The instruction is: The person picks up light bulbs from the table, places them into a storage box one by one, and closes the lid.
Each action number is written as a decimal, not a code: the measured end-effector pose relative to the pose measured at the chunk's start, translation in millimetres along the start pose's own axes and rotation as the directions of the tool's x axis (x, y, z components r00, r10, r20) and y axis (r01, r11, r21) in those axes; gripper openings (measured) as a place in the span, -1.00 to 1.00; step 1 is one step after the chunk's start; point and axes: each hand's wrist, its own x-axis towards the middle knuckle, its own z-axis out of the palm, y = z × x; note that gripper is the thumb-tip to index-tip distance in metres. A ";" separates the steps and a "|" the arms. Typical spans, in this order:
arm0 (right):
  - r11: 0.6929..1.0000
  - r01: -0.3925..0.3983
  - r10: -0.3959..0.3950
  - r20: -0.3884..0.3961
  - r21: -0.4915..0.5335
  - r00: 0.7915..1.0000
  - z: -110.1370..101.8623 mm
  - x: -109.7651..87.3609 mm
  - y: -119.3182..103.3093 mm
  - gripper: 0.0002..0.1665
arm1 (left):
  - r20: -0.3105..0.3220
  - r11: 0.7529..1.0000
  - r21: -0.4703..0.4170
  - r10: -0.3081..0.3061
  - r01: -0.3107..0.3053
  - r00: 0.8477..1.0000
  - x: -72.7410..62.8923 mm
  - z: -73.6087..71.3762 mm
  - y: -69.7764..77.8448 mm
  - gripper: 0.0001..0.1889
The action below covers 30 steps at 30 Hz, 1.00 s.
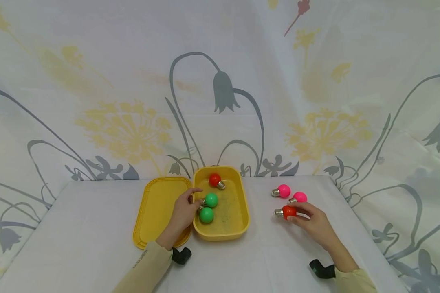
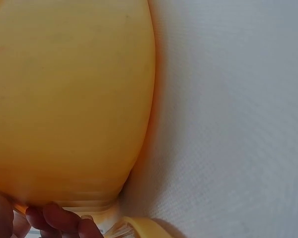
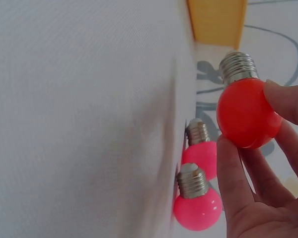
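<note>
Round red metal-based bulb [image 1: 289,212], lower right, could slip.
Your right hand [image 1: 313,224] pinches with fingertips; left hand [image 1: 183,211], at yellow plastic box [image 1: 230,203]: grip unclear.

your head view evenly lit, greyish, your left wrist view dimmer and soft, orange glow edging the tub [image 2: 72,99], your right wrist view clearer, red bulb [image 3: 246,111] crisp, glints on a pink bulb [image 3: 197,212], soft shadow across the tabletop [image 3: 79,119]
</note>
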 end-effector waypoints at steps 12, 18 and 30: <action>0.999 -0.033 0.033 -0.020 -0.002 0.999 8.2 9.2 -13.0 -0.48 | 0.003 1.000 0.002 0.006 -0.006 1.000 -0.3 0.4 -1.2 -0.68; 0.999 -0.025 0.025 -0.034 0.021 0.999 12.1 15.1 -15.7 -0.49 | 0.003 1.000 0.000 0.004 -0.004 1.000 0.0 -0.1 0.4 -0.68; 0.998 -0.013 0.017 -0.062 0.069 0.998 21.4 25.3 -22.8 -0.48 | -0.005 1.000 -0.008 -0.016 0.015 1.000 -0.2 0.5 1.6 -0.68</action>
